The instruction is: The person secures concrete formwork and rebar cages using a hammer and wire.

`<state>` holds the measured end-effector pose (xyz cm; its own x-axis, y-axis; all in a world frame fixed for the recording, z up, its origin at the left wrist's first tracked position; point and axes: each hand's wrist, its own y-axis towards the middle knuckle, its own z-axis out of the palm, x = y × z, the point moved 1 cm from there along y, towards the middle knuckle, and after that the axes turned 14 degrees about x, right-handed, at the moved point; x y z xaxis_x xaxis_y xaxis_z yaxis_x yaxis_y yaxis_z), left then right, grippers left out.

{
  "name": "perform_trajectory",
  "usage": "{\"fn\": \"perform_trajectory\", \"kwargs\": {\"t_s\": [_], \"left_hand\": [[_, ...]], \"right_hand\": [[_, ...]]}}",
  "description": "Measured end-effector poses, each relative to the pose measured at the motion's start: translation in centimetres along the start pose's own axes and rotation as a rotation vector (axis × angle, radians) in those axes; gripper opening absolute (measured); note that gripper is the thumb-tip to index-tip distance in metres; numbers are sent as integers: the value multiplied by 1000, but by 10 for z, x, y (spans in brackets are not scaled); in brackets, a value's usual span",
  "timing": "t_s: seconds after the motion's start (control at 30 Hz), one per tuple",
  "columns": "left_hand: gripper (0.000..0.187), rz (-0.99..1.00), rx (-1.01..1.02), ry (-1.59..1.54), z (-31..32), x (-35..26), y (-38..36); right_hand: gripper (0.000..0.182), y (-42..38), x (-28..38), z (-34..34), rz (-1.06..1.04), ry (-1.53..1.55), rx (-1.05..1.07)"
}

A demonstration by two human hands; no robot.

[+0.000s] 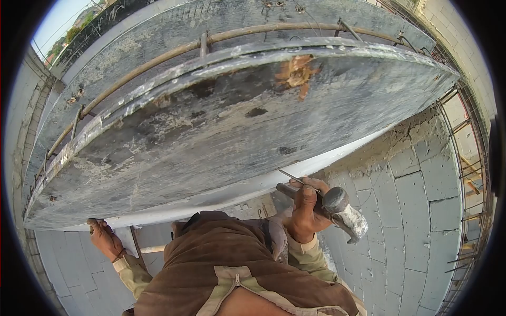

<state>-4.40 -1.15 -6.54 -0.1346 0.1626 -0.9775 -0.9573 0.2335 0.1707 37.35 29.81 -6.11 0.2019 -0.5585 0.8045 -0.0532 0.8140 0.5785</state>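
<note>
A large grey formwork board [211,131] with a worn, stained face stretches across the view in front of my body. At its lower left edge, my left hand [107,241] has its fingers curled against the rim and grips it. My right hand [307,208], near the board's lower edge on the right, is closed round a claw hammer [345,213], its metal head towards the right. A long thin nail [291,175] sticks out from between the fingers of the same hand. A splintered brown patch [298,73] marks the board near its top edge.
Behind the board runs a bent reinforcing bar [153,63] with short cross ties, and a second grey board [121,50] stands beyond it. A grey block wall [411,210] rises at the right, with a rebar cage [469,158] alongside.
</note>
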Motion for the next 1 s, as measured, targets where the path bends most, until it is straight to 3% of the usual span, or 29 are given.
{"fn": "perform_trajectory", "kwargs": {"t_s": [0.1, 0.2, 0.33, 0.43, 0.5, 0.73, 0.87, 0.9, 0.93, 1.0], "left_hand": [[39, 15, -27, 48, 0, 1, -1], [38, -23, -10, 66, -6, 3, 2], [36, 15, -42, 27, 8, -3, -2], [35, 32, -45, 20, 4, 0, -1], [35, 38, -39, 10, -1, 6, 0], [35, 44, -12, -4, -1, 4, -1], [33, 39, -39, 4, 10, -2, -4], [32, 65, -31, 18, 13, -4, -6], [32, 73, -19, 18, 12, -3, -5], [32, 63, 3, 30, 9, -1, -4]], "right_hand": [[11, -1, 5, 1, 146, 8, -49], [13, -7, -4, -7, 121, -74, 48], [12, -8, -2, 6, 187, -30, -2], [7, -2, -5, 11, 165, -71, -9], [18, 4, -12, 13, -114, -214, 15], [17, 6, -2, 23, -25, -125, -1], [18, 6, -2, 23, -86, -136, -6], [7, 2, 2, 19, 45, -67, 13], [7, 2, 6, 19, 43, -65, -1], [9, -1, 8, 19, 284, 205, -2]]}}
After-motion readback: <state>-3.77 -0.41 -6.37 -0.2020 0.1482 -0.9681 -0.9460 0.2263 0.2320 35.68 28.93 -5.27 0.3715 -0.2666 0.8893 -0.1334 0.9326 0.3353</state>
